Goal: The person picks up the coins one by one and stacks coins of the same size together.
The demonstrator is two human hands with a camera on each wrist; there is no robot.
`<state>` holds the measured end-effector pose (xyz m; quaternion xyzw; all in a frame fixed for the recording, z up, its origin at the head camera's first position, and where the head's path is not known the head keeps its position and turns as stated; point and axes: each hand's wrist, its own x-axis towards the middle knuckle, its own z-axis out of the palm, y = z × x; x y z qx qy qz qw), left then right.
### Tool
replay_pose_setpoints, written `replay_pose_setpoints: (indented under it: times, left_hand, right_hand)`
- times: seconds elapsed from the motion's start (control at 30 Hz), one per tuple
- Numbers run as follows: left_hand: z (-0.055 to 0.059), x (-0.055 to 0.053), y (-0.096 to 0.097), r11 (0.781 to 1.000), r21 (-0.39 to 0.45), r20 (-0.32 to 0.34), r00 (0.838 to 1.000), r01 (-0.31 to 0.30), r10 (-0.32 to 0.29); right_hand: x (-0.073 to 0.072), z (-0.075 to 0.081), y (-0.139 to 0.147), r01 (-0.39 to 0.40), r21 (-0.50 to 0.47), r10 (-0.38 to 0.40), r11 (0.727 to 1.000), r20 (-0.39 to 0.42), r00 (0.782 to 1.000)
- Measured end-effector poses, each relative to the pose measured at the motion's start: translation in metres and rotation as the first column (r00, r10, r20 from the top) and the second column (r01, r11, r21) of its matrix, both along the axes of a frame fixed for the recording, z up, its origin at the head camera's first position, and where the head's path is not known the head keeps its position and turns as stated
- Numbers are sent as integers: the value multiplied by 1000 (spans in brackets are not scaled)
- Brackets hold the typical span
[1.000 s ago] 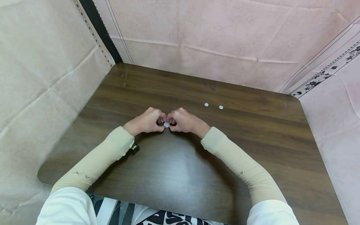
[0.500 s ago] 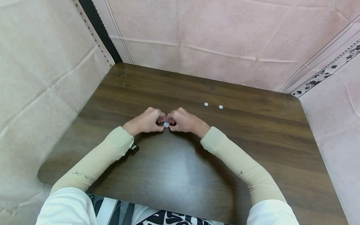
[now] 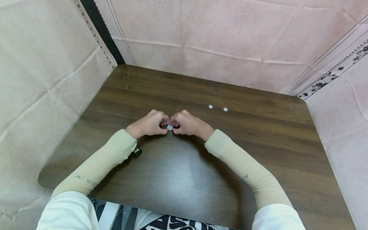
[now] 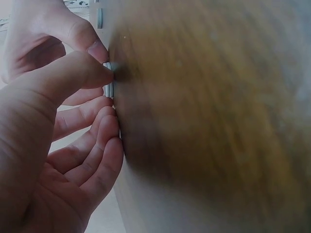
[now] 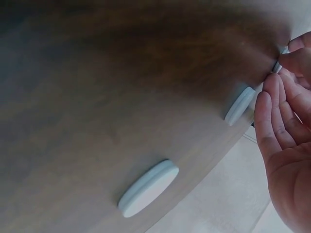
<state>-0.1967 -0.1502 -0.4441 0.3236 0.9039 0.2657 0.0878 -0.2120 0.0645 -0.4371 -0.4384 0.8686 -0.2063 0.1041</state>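
Note:
A small white disc (image 3: 170,127) lies at the middle of the table, between the two hands. My left hand (image 3: 149,123) holds it from the left, thumb on the near side and curled fingers on the far side. From the right, my right hand (image 3: 189,123) grips it the same way, and the knuckles of both hands meet behind it. In the left wrist view the disc (image 4: 108,91) shows edge-on, partly covered by the left thumb. Only a sliver of the disc (image 5: 278,64) appears among the fingers in the right wrist view.
Two more white discs, one (image 3: 210,106) to the left of the other (image 3: 225,109), lie flat beyond the right hand. The brown wooden table (image 3: 178,179) has rounded corners. Pale cloth (image 3: 224,41) hangs behind it and at both sides.

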Motion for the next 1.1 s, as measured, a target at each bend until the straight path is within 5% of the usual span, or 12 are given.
replay_pose_setpoints:
  times: [0.5,1.1]
  left_hand:
    - [-1,1,-2,1000,10,8,1000,-8,8]
    - [0,0,-1,1000,-6,28,1000,-10,10]
  right_hand:
    - [-7,15,19,-17,4,17,1000,69,997]
    - [-30,38,135,183,71,-182,981,-20,983]
